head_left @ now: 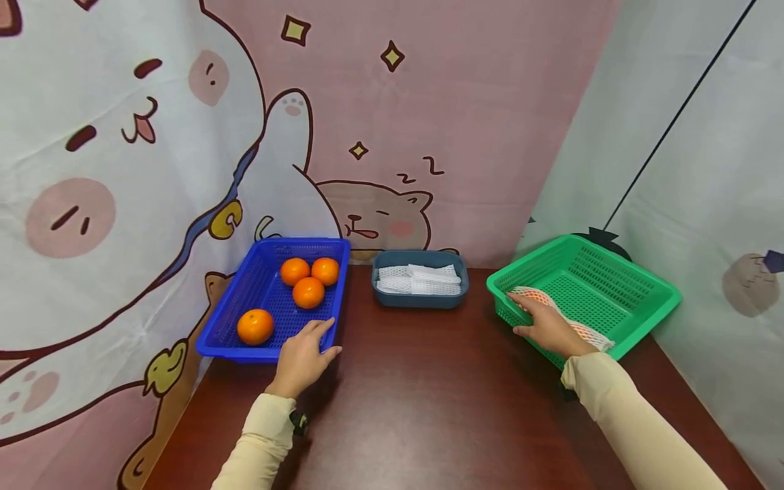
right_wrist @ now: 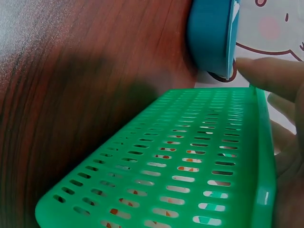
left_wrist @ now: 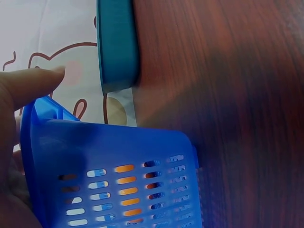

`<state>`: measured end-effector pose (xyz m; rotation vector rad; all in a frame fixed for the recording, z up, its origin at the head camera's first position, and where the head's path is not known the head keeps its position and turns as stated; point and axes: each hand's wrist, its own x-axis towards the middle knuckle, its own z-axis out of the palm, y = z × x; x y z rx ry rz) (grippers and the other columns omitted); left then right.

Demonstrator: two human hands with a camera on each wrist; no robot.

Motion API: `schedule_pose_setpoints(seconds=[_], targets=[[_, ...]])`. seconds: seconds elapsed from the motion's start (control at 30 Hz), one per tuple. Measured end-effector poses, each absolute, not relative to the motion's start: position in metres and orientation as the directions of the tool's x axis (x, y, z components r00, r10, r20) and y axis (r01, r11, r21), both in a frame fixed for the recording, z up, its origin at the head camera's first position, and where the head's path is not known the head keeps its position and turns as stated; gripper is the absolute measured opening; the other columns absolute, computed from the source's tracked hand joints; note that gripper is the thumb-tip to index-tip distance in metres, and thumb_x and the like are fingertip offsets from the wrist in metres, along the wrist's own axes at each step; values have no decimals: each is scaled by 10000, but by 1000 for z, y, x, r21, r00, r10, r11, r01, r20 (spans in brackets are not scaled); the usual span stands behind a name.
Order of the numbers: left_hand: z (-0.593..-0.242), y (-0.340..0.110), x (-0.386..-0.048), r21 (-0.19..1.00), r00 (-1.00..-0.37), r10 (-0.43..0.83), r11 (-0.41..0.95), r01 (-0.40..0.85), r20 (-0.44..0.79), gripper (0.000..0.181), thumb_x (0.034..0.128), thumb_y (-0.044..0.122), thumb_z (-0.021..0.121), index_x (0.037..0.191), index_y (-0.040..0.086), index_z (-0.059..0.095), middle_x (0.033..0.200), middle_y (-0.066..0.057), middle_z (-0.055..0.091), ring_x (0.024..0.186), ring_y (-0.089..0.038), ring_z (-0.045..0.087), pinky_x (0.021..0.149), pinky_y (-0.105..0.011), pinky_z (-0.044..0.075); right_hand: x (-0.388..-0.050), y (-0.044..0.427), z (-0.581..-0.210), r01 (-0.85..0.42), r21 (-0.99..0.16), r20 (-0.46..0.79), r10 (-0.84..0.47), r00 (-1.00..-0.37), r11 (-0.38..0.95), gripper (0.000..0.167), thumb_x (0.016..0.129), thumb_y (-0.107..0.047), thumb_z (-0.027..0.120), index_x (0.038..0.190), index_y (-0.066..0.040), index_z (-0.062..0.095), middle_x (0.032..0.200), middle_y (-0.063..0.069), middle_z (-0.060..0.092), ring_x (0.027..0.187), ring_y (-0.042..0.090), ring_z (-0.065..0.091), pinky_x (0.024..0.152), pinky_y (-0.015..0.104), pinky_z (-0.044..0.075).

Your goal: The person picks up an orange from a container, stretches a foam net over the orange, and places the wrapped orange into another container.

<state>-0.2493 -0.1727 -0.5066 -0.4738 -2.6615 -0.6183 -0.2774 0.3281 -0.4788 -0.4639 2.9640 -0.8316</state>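
My left hand (head_left: 304, 357) is at the right front corner of a blue perforated basket (head_left: 235, 354), fingers loosely extended over its rim. In the left wrist view the thumb sticks out above the basket's edge. Several oranges (head_left: 255, 327) lie inside, three grouped toward the back. My right hand (head_left: 551, 330) reaches over the left rim of a green perforated basket (head_left: 670, 296), its thumb toward the outside. Under and beside its fingers lies a long white foam-net sleeve (head_left: 533, 294) with orange showing through. Whether the fingers touch the sleeve is hard to tell.
A small grey-blue bin (head_left: 419, 299) stands at the back between the baskets, holding folded white net sleeves (head_left: 435, 275). All stand on a dark reddish wooden table (head_left: 416, 395). A printed cartoon curtain (head_left: 478, 136) hangs behind and along the sides.
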Motion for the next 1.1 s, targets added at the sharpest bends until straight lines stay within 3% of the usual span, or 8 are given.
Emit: schedule_pose_setpoints(seconds=[0.33,0.57,0.8,0.93,1.1], targets=[[-506,-174,-251,360,-885,231,849,386,405,588,771,330,822,1290,116,645,1173,-75,646,962,-301,652,789,-477,514,-290,329,-482,-265,-544,28,-299,-954,796,702,905,-92,681,1506,-33,323,1491,259,341,1240,504,438,927,605,421],[-500,-175,-251,421,-917,252,828,370,310,667,794,390,797,1359,112,580,1258,-97,609,1077,-308,612,884,-505,482,-291,330,-484,-266,-542,25,-301,-953,797,633,943,-105,632,1499,-31,340,1481,269,352,1217,511,457,919,602,428],[-489,-185,-254,616,-937,260,706,350,235,685,837,313,774,1430,121,492,1286,-118,583,859,-235,602,738,-406,518,-292,332,-487,-268,-542,28,-302,-953,797,631,949,-119,629,1506,-55,339,1479,270,353,1217,515,454,895,593,446],[-482,-198,-260,631,-939,240,696,343,245,634,843,320,768,1391,106,532,1282,-144,581,901,-269,624,746,-410,526,-293,331,-489,-270,-542,33,-301,-953,796,625,950,-112,627,1504,-57,344,1481,271,350,1215,515,458,901,599,441],[-472,-222,-268,607,-961,151,749,265,233,608,846,314,766,1361,72,550,1295,-186,554,1041,-363,586,860,-505,484,-293,332,-490,-276,-534,40,-302,-952,799,617,953,-109,622,1502,-54,346,1482,269,349,1212,513,463,903,605,437]])
